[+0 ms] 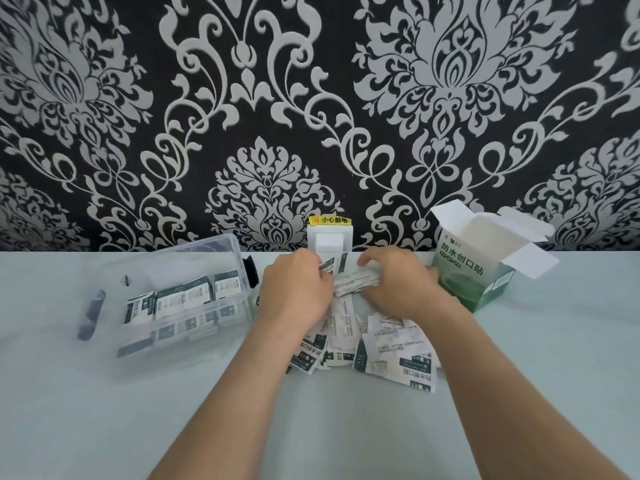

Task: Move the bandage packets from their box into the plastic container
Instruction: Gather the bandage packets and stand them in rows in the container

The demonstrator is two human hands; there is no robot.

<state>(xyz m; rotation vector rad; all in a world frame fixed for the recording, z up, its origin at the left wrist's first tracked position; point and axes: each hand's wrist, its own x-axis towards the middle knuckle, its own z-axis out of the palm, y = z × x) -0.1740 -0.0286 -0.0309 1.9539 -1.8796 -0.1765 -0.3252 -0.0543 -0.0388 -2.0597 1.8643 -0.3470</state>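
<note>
A clear plastic container (228, 308) stands left of centre, with several white and dark green bandage packets (183, 297) standing in a row inside. The green and white bandage box (465, 271) sits at the right, flaps open. A loose pile of packets (391, 355) lies on the table between my forearms. My left hand (294, 289) grips a small bunch of packets (334, 265) above the pile. My right hand (398, 282) pinches a flat packet (356, 284) lying crosswise between both hands.
The pale table (346, 427) runs up to a wall with black and white damask paper. A white wall socket (329, 242) with a yellow warning label sits behind my hands. A clear lid (91, 313) with dark clips lies left of the container.
</note>
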